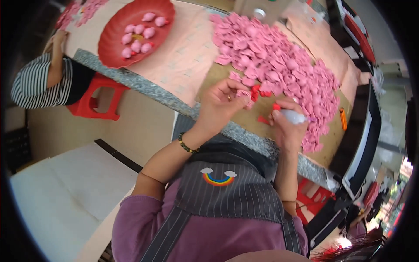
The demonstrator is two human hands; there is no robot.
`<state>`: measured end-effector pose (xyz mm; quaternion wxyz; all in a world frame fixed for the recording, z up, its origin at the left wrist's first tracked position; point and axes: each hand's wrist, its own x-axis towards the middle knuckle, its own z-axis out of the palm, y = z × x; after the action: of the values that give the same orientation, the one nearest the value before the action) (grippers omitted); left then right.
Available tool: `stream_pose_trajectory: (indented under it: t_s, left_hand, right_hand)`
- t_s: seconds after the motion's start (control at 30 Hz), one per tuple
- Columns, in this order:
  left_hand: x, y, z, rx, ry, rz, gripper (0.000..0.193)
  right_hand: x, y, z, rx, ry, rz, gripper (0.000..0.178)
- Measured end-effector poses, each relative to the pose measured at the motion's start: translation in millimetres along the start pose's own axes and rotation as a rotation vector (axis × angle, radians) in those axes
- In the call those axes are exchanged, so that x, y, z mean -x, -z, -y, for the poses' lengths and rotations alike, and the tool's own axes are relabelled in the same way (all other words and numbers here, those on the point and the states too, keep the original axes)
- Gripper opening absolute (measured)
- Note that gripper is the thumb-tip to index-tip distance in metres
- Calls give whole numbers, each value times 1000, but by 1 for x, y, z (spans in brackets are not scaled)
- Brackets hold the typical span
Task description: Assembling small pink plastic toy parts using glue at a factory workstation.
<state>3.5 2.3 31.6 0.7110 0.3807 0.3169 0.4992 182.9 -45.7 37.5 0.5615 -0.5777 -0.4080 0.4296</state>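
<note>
Between the thumb and fingers of my left hand (218,105) is a pink petal-like piece (245,98), pinched just over the table's near side. My right hand (288,129) is curled around a small translucent whitish bottle (293,116). A bit of red (276,106) shows at its fingertips; whether this is a small piece or the bottle's cap I cannot tell. Several small red pieces (261,91) lie just beyond my hands, and a flat red scrap (263,119) rests between them. A large heap of pink soft-looking pieces (279,65) spreads behind and to the right.
A red scalloped basin (107,46) with round pink items stands at the far left. Another person's arm (55,65) reaches in beside a red stool (114,102). An orange tool (343,119) lies right of the heap. Speckled stone edging (152,94) borders the table.
</note>
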Motion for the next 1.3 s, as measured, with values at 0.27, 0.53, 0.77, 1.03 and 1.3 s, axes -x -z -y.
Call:
stream_pose_trajectory:
  t_s: [0.27, 0.53, 0.77, 1.03, 1.3]
  left_hand:
    - [1, -18, 16, -25, 61, 26, 16]
    - [7, -26, 24, 57, 85, -33, 16]
    - [8, -27, 28, -28, 116, -32, 23]
    - [11, -28, 33, 155, 150, -37, 23]
    - [13, -29, 33, 118, 99, 0, 20]
  right_hand:
    - [7, 3, -4, -566, -122, 139, 24]
    - [18, -1, 1, -554, -101, 109, 24]
    - [17, -15, 8, 500, 683, -50, 21]
    - [14, 1, 1, 368, 497, 69, 20]
    - [13, 5, -7, -153, 5, 105, 20]
